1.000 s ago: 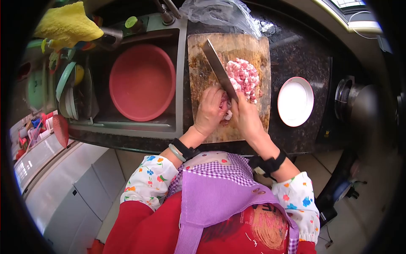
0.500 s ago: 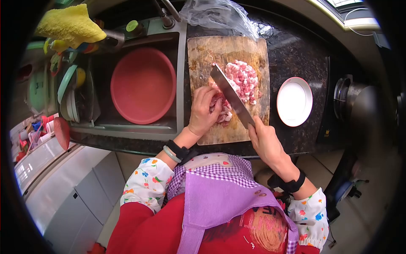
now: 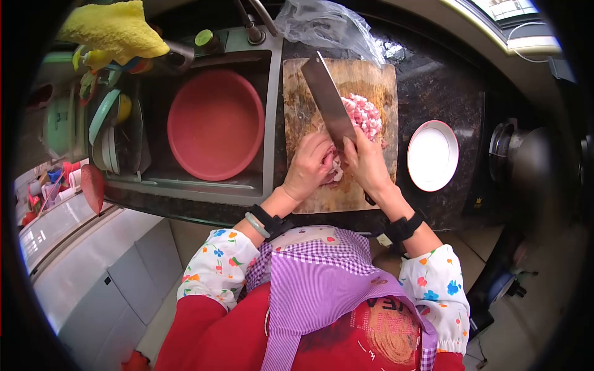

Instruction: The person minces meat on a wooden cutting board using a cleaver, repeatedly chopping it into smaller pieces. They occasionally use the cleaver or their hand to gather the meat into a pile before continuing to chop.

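A cleaver (image 3: 328, 96) is in my right hand (image 3: 369, 164), its wide blade slanting up and left over the wooden cutting board (image 3: 303, 80). My left hand (image 3: 309, 165) has its fingers curled on a piece of raw meat (image 3: 335, 172) at the lower middle of the board. Right of the blade lies a pile of diced meat (image 3: 365, 115), partly covered by the cleaver and my right hand. The fingers of both hands are close together.
A red basin (image 3: 215, 125) stands in the sink (image 3: 270, 117) on the left. To the right of the board is a white bowl (image 3: 432, 156) with a red rim. A clear plastic bag (image 3: 328, 28) lies behind the board. Dishes (image 3: 105, 145) stand at the far left.
My right hand has moved up and left with the cleaver, towards my left hand. The blade now covers part of the diced pile. The whole view has shifted slightly.
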{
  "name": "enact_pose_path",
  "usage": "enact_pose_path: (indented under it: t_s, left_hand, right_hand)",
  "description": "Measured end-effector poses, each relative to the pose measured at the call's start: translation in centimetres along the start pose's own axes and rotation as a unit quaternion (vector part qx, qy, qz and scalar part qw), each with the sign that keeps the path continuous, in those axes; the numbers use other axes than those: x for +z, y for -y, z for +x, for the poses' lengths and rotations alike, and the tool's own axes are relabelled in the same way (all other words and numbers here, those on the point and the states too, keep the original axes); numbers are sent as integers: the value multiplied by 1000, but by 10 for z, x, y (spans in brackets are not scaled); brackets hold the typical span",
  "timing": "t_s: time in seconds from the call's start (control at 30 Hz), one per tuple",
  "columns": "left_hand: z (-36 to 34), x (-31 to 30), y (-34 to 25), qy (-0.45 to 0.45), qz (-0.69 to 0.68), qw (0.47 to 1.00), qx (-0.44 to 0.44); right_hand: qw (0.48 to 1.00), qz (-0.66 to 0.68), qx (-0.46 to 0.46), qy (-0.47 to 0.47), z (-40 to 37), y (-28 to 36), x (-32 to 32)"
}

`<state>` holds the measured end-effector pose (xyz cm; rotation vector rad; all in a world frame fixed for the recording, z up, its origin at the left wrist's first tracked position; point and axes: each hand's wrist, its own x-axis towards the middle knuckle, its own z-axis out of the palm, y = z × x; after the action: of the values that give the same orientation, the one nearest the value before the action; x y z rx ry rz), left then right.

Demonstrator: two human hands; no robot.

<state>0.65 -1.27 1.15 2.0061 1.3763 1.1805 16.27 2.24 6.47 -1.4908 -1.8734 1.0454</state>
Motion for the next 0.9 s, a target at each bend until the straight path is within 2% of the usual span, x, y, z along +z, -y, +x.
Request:
enact_pose_path:
  t_s: [0.07, 0.1, 0.13, 0.2, 0.5, 0.7, 0.73, 0.83, 0.9]
  left_hand:
    - [-1, -7, -5, -19, -18, 1000, -17]
    - [-1, -12, -6, -19, -19, 999, -19]
    - [-1, -17, -8, -28, -11, 999, -30]
    - [-4, -18, -7, -32, -8, 999, -43]
    - [-2, 4, -1, -45, -19, 998, -43]
    - [3, 7, -3, -63, -2, 997, -48]
    - [3, 6, -1, -65, 1, 997, -45]
    - [2, 4, 3, -33, -22, 999, -20]
    - [3, -5, 5, 22, -42, 999, -5]
  right_hand:
    - [1000, -6, -6, -8, -15, 7, -11]
    - [997, -54, 39, 29, -25, 16, -22]
    - [997, -54, 43, 30, -33, 25, -31]
    - [986, -65, 114, 99, -49, 38, -45]
    - [965, -84, 176, 177, -85, 29, -48]
    - [974, -104, 151, 129, -60, 17, -9]
    - [983, -101, 119, 92, -50, 17, 2]
    - [995, -57, 73, 29, -18, 6, 11]
    - [999, -13, 43, -3, -11, -6, 10]
